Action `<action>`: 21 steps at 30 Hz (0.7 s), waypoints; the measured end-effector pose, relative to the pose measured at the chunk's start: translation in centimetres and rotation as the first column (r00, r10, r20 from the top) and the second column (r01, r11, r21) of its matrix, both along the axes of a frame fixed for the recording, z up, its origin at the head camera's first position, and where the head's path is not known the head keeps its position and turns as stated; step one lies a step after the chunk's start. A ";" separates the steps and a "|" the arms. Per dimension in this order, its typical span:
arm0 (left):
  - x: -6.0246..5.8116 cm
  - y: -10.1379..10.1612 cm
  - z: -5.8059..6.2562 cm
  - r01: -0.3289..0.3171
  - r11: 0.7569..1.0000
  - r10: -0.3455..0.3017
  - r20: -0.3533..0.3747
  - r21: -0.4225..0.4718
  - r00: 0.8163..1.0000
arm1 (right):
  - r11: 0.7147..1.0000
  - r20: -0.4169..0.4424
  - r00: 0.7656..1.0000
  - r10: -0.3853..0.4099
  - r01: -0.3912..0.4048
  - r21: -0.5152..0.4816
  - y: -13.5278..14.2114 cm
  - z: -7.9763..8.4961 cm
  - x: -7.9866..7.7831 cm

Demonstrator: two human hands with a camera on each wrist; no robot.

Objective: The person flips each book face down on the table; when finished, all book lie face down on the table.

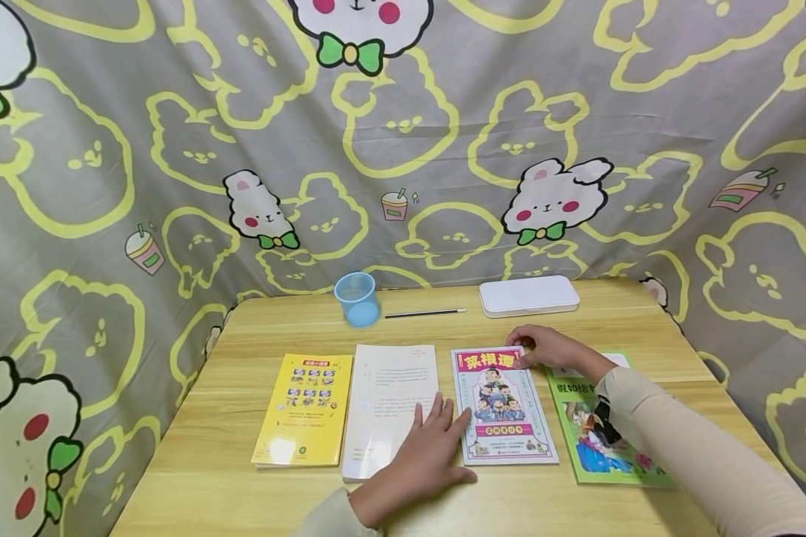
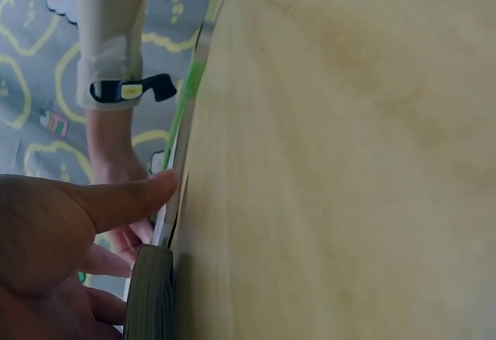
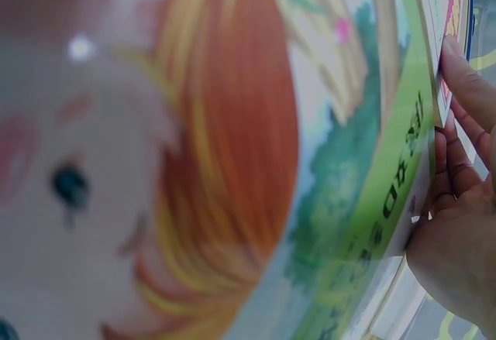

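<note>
Four books lie in a row on the table. My right hand (image 1: 556,349) pinches the upper right corner of the comic-style book with a pink title (image 1: 500,429); in the right wrist view its thumb (image 3: 469,80) lies on the cover and the other fingers are at the edge. My left hand (image 1: 430,451), fingers extended, rests over the right side of the thick white book (image 1: 389,395), fingertips near the pink-titled book's left edge. Under my right forearm lies the green book (image 1: 574,425), partly hidden. The yellow book (image 1: 305,414) is at the far left.
Behind the books stand a blue translucent cup (image 1: 357,298), a thin dark pencil-like stick (image 1: 425,313) and a white case (image 1: 529,296). A patterned grey curtain (image 1: 403,134) hangs around the back and sides of the wooden table (image 1: 201,447).
</note>
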State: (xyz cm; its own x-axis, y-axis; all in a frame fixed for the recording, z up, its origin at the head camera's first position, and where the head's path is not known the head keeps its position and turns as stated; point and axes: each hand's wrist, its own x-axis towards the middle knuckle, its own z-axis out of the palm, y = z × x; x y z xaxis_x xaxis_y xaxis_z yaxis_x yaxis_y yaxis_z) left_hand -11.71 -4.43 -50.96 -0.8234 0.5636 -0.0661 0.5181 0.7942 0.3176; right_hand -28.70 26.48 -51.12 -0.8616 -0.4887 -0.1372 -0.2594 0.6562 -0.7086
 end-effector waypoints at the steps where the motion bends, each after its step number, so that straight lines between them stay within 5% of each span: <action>1: 0.0 0.1 0.1 0.002 1.000 -0.002 0.000 -0.010 1.000 | 1.000 0.000 1.000 0.000 0.000 -0.002 0.0 0.0 0.0; 21: -0.6 0.7 0.4 0.024 0.997 -0.025 -0.022 -0.070 0.999 | 1.000 -0.005 1.000 -0.007 0.007 -0.019 0.0 0.1 0.3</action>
State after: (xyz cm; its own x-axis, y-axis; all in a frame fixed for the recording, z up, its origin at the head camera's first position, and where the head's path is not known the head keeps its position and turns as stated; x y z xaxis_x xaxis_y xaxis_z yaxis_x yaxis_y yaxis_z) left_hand -12.28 -3.75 -50.58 -0.8111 0.5783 -0.0878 0.5441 0.8010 0.2496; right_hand -28.40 26.45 -51.06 -0.8655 -0.4854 -0.1236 -0.2585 0.6442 -0.7198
